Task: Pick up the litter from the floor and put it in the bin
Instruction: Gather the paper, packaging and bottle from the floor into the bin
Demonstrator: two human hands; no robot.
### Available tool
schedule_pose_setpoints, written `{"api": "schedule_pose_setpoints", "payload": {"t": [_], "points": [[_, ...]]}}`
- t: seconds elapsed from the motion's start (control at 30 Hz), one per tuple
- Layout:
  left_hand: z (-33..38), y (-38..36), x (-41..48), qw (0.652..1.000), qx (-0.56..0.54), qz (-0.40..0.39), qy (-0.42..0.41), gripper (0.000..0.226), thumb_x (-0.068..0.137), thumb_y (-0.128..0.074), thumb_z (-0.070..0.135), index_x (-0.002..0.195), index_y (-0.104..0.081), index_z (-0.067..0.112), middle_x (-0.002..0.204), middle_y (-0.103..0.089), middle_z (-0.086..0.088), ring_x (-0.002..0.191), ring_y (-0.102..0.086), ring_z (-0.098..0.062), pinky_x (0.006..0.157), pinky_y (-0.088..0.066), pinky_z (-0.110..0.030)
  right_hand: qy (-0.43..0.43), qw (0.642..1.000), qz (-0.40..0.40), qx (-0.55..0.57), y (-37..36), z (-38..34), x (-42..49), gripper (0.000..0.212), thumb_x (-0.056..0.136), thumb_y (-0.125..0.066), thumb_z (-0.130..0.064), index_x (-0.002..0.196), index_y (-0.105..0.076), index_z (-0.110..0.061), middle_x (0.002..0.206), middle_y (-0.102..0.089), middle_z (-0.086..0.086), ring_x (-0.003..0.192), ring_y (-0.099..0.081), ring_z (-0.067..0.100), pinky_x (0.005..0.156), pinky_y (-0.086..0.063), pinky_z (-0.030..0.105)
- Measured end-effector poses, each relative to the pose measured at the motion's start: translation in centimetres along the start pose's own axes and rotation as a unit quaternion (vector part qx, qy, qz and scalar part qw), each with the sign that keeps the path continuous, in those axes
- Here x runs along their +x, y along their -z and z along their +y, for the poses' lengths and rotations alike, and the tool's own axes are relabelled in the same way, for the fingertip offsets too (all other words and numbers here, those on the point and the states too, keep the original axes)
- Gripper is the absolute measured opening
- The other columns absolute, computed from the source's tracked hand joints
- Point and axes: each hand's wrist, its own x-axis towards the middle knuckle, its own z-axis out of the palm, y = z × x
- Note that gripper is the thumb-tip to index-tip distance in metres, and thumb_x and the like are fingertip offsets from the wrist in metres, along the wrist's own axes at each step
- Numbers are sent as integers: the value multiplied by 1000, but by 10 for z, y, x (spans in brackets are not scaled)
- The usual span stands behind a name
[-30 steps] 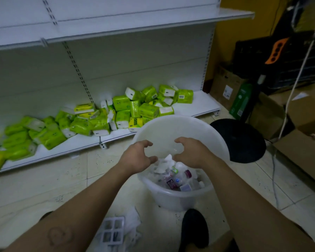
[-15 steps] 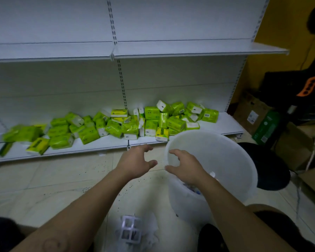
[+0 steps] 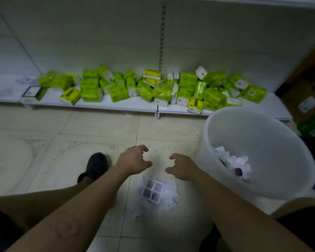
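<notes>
A white plastic bin (image 3: pixel 258 182) stands on the floor at the right, with crumpled white paper and small bottles (image 3: pixel 235 164) inside. On the tiles between my forearms lies a pile of white crumpled wrapping with a white four-cell plastic tray (image 3: pixel 151 190) on top. My left hand (image 3: pixel 134 160) hovers just beyond the pile, fingers curled apart, holding nothing. My right hand (image 3: pixel 183 168) hovers to the right of it, beside the bin, also empty with fingers apart.
A low white shelf (image 3: pixel 116 104) along the wall carries several green and yellow tissue packs (image 3: pixel 153 88). My dark shoe (image 3: pixel 95 165) is on the floor left of my left arm. Cardboard boxes (image 3: pixel 307 104) stand at the far right.
Both hands have left the bin and moved left and down, over the litter pile. My view has tilted down and left, so the bin now sits at the right.
</notes>
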Motion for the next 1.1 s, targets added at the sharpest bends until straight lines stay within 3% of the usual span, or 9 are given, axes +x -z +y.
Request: {"api": "schedule_pose_setpoints", "payload": {"t": [0.13, 0.33, 0.43, 0.57, 0.73, 0.87, 0.97, 1.03, 1.1], "points": [[-47, -39, 18, 996, -18, -59, 59, 59, 83, -69, 38, 135, -48, 20, 129, -59, -6, 109, -59, -23, 91, -49, -33, -41, 996, -73, -35, -47, 24, 26, 58, 87, -62, -30, 139, -42, -14, 147, -42, 9, 130, -45, 25, 103, -38, 29], [-91, -117, 49, 990, 10, -107, 88, 48, 85, -64, 37, 129, -52, 23, 124, -61, -5, 108, -60, -22, 86, -52, -34, -89, 991, -92, -46, -100, 65, 66, 44, 88, -59, -27, 128, -51, -12, 129, -56, 13, 109, -58, 27, 86, -48, 33], [-101, -165, 64, 989, 14, -113, 93, 38, 88, -57, 38, 121, -51, 21, 114, -60, -6, 97, -60, -22, 83, -54, -38, -117, 985, -115, -50, -129, 81, 88, 49, 89, -56, -27, 135, -44, -14, 134, -50, 15, 112, -56, 32, 88, -49, 36], [-106, -213, 86, 986, 8, -82, 143, 51, 87, -51, 44, 133, -36, 27, 116, -54, -10, 100, -59, -30, 81, -51, -40, -159, 980, -117, -34, -154, 103, 114, 57, 91, -53, -33, 143, -33, -21, 141, -37, 18, 119, -49, 38, 97, -46, 45], [-110, -245, 102, 976, -14, -73, 203, 58, 82, -61, 46, 130, -34, 28, 113, -60, -11, 101, -58, -31, 87, -48, -44, -171, 973, -111, -107, -179, 130, 135, 76, 87, -60, -37, 149, -17, -32, 148, -28, 16, 132, -35, 35, 106, -38, 45], [-118, -253, 114, 966, -49, -60, 247, 62, 82, -66, 32, 131, -28, 23, 112, -66, -6, 101, -62, -29, 94, -41, -43, -177, 972, -101, -119, -197, 134, 149, 87, 84, -64, -33, 150, -8, -31, 149, -20, 18, 135, -26, 38, 105, -38, 45], [-122, -256, 112, 960, -106, -62, 252, 62, 81, -71, 23, 126, -28, 26, 107, -68, -3, 94, -65, -26, 96, -45, -45, -163, 976, -51, -135, -201, 140, 155, 61, 91, -55, -24, 145, -28, -23, 138, -37, 18, 123, -41, 35, 95, -41, 40], [-127, -257, 109, 953, -171, -66, 240, 60, 80, -72, 21, 123, -31, 26, 98, -66, 2, 85, -66, -21, 81, -56, -43, -148, 982, -21, -119, -198, 143, 160, 32, 95, -46, -21, 125, -53, -13, 122, -53, 17, 108, -54, 34, 83, -43, 36], [-133, -258, 103, 950, -201, -80, 226, 47, 81, -73, 26, 115, -41, 25, 90, -61, 10, 79, -64, -14, 69, -58, -35, -155, 982, -27, -109, -196, 140, 161, 25, 96, -42, -21, 104, -62, -7, 110, -61, 17, 98, -60, 33, 74, -42, 33]]}}
